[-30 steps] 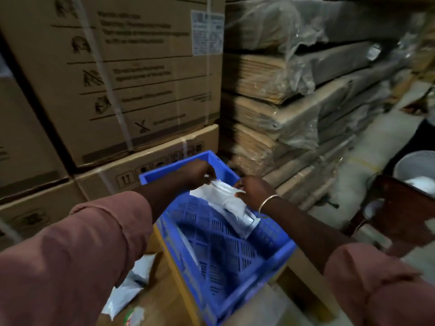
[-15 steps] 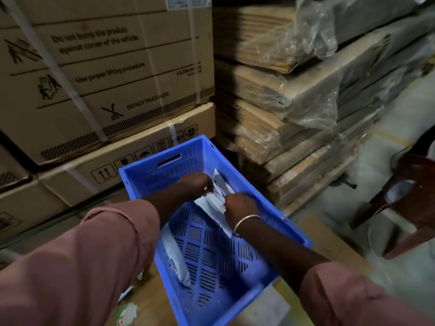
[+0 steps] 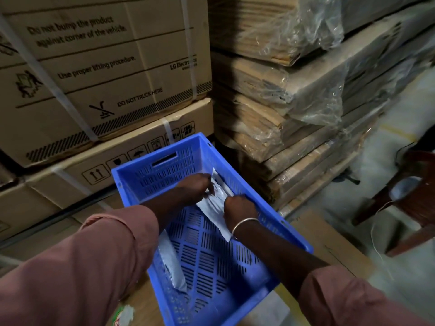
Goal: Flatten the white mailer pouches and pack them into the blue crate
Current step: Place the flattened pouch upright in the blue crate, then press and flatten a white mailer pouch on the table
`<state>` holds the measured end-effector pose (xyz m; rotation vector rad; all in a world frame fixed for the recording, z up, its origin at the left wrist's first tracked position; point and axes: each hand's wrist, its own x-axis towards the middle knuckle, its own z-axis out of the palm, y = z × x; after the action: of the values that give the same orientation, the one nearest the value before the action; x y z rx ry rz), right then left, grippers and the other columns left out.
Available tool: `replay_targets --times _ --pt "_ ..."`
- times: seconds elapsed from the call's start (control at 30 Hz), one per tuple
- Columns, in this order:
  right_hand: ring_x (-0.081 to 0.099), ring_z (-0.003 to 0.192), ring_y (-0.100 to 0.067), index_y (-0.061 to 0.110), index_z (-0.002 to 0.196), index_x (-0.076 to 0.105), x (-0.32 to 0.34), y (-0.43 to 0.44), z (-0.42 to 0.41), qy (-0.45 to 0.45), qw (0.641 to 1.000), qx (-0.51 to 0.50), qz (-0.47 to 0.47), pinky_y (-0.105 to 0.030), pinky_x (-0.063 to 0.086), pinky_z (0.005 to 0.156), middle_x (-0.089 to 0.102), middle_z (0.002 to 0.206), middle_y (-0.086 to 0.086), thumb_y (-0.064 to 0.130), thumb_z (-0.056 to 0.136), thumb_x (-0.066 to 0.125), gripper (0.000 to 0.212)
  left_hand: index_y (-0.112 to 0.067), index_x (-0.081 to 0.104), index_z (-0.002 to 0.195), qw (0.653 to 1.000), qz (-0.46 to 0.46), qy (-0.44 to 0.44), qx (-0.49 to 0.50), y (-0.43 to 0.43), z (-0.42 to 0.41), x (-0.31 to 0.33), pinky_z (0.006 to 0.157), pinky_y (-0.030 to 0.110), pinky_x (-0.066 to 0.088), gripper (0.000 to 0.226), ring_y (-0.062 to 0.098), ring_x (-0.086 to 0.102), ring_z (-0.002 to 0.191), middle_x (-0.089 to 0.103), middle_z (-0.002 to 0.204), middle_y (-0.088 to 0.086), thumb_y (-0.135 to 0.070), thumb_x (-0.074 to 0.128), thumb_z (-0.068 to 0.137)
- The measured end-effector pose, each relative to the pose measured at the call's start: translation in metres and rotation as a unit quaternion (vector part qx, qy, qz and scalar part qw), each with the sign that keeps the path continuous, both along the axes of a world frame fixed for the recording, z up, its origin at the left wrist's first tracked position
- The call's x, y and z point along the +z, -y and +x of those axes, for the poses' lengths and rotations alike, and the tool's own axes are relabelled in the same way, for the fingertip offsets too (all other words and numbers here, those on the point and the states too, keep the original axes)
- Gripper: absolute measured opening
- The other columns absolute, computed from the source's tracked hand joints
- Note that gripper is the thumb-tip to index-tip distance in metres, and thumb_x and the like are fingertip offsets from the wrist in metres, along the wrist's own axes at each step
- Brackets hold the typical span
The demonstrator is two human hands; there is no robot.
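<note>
Head view, dim storeroom. A blue crate (image 3: pixel 294 241) sits on a flat cardboard sheet (image 3: pixel 329 238), long axis running away from the viewer. Slotted walls and floor, handle cut-out in the far end wall.

Both hands are inside the crate, at its far right side.
- The left hand (image 3: pixel 195 187) has its fingers curled, pinching the far end of a white mailer pouch (image 3: pixel 215 204).
- The right hand (image 3: pixel 237 205) has its fingers curled down on the same pouch nearer its middle. A thin metal bangle (image 3: pixel 244 223) is on the wrist.
- Hands close together; cannot tell whether they touch.

The pouch runs lengthwise along the right wall. Its far tip leans on that wall and its near corner is low by the crate floor, just beside the right wrist. Creased along its length, not fully flat.

A second pouch (image 3: pixel 171 262) lies inside the crate along the left wall, low down, clear of both hands, upper end hidden by the left forearm.

Pink sleeves (image 3: pixel 94 255) on both arms, forearms bare.

Surroundings:
- Printed cardboard boxes (image 3: pixel 106 67) strapped with white bands, stacked behind and left of the crate.
- To their right, stacks of flat cardboard (image 3: pixel 259 74) under loose clear plastic film.
- A reddish-brown chair (image 3: pixel 419 208) at the right edge, on the grey floor.
- A small crumpled label (image 3: pixel 122 316) at the bottom left, print unreadable
</note>
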<state>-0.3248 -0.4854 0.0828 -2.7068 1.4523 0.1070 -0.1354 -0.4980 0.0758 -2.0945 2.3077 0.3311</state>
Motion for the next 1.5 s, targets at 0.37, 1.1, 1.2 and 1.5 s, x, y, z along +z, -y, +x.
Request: replay_targets --times 0.37,1.1,1.2,1.5 --pt "0.068 0.098 -0.031 0.015 0.102 0.068 -0.003 0.002 -0.004 0.045 0.999 0.0 0.013 -0.039 0.056 0.079 0.071 0.103 -0.01 0.031 0.093 0.054 0.023 -0.025 0.064 0.128 0.998 -0.028 -0.011 0.054 -0.023 0.009 0.013 0.097 0.035 0.05 0.037 0.024 0.061 0.12 0.062 0.132 0.0 -0.022 0.065 0.091" --pt "0.059 0.105 -0.039 0.004 0.101 0.065 0.034 -0.302 0.313 0.337 0.882 0.318 -0.079 -0.045 0.051 0.091 0.061 0.113 -0.02 0.032 0.096 0.05 0.032 -0.013 0.061 0.13 0.859 -0.189 0.07 0.471 -0.495 0.247 0.048 0.098 0.045 0.052 0.039 0.035 0.058 0.124 0.057 0.142 0.011 -0.027 0.046 0.097" --pt "0.057 0.108 -0.038 0.006 0.108 0.065 0.002 -0.356 0.333 0.305 0.883 0.354 -0.045 -0.045 0.051 0.088 0.06 0.116 -0.017 0.03 0.096 0.05 0.03 -0.015 0.059 0.131 0.84 -0.158 0.064 0.515 -0.556 0.256 0.021 0.102 0.044 0.048 0.039 0.035 0.056 0.125 0.056 0.143 0.011 -0.026 0.043 0.097" --pt "0.052 0.121 -0.036 0.007 0.126 0.059 -0.123 -0.431 0.351 0.158 0.922 0.345 0.071 -0.045 0.045 0.102 0.057 0.129 -0.015 0.03 0.098 0.052 0.037 -0.011 0.057 0.136 0.836 -0.064 -0.022 0.544 -0.608 0.245 -0.113 0.101 0.04 0.045 0.04 0.031 0.056 0.126 0.057 0.143 0.011 -0.028 0.048 0.1"
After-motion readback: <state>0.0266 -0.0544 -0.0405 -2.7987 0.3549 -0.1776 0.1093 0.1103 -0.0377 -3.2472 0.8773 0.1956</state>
